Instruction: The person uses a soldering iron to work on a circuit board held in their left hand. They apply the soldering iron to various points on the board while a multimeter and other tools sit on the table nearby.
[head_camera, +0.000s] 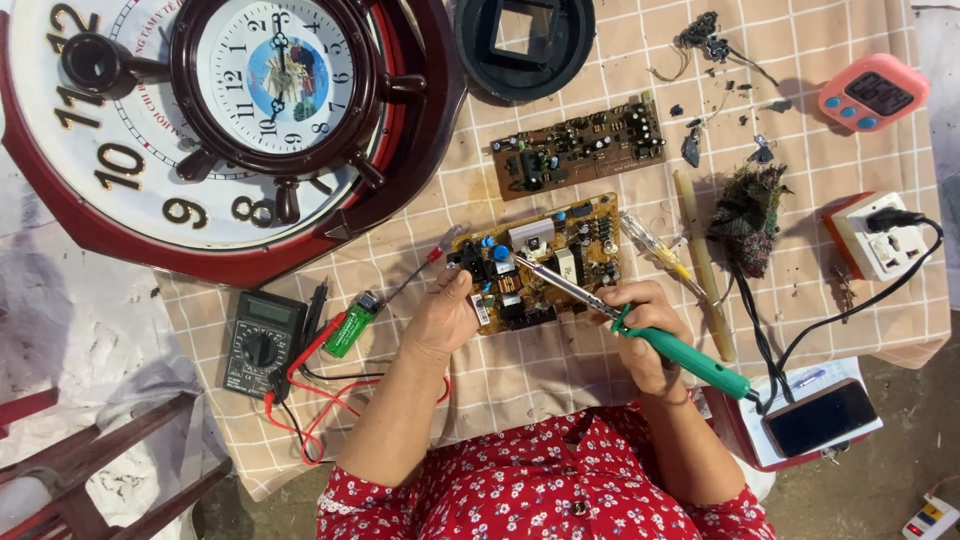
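The large wall clock (120, 150) in the upper left of the frame is cut off by the top and left edges, so part of its dial is lost. The smaller ship-wheel clock (275, 75) lying on it covers much of that dial. The black round housing (525, 40) at top centre is clipped by the upper edge. The left hand (440, 315) hides the near left corner of the yellow circuit board (545, 260), and the parts on the board are too small to tell apart. A white power strip (932, 520) at lower right runs out of frame. The wooden chair (90, 460) at lower left is cut off too.
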